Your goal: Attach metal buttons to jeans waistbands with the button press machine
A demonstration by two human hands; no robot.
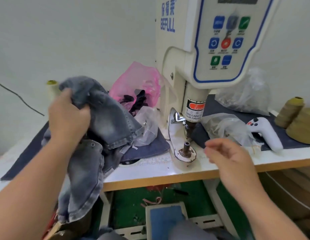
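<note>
1. The left hand (68, 115) reaches forward over the left of the table (168, 177), fingers curled tight round a bunch of grey jeans (105, 118) lifted off the surface.
2. The right hand (227, 155) hovers in front of the press (194, 70), just right of its lower die (186, 149); it is blurred, fingers loosely bent and holding nothing.
3. The rest of the jeans hangs over the table's front edge; a metal button (92, 144) shows on the waistband below the left wrist.
4. Behind the jeans lies a pink bag (138, 80), clear bags beside it and right of the press.
5. A white controller (265, 132) and olive thread cones (296, 116) sit far right on dark cloth.
6. The wall is plain white; a blue pedal (166, 219) sits below.
</note>
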